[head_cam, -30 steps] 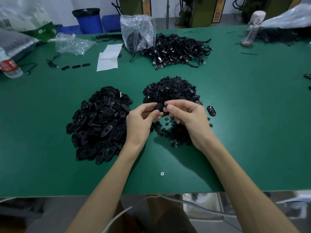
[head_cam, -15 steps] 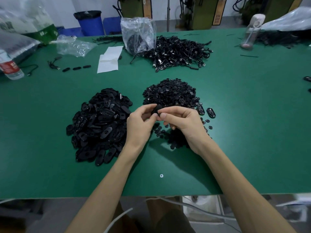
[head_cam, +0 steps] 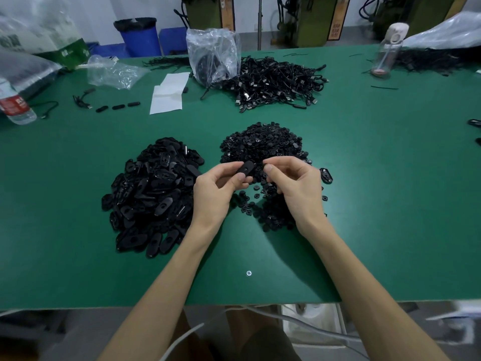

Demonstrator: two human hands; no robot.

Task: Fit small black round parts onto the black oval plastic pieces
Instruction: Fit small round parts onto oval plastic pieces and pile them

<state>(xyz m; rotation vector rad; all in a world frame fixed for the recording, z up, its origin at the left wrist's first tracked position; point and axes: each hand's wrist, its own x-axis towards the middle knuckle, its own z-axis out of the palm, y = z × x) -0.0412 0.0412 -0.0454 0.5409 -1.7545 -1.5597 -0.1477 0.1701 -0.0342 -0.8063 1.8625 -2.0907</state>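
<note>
My left hand (head_cam: 217,187) pinches a black oval piece (head_cam: 246,168) between thumb and fingers, its round hole facing up. My right hand (head_cam: 294,182) hovers just right of it with fingers curled and thumb tip near the oval; I cannot tell whether it holds a small part. Below and behind both hands spreads the pile of small black round parts (head_cam: 263,144). A heap of black oval pieces (head_cam: 153,194) lies to the left of my left hand. One oval piece (head_cam: 326,175) lies alone right of my right hand.
A heap of black cables (head_cam: 278,83) and a clear plastic bag (head_cam: 213,54) sit at the back centre. White paper (head_cam: 169,93), three small black pieces (head_cam: 117,107) and a water bottle (head_cam: 15,105) lie left; a clear bottle (head_cam: 387,52) stands far right. The table's front edge (head_cam: 234,304) is near.
My hands have drawn slightly apart. The oval piece in my left hand now shows clearly with its hole up, and my right thumb has come off it.
</note>
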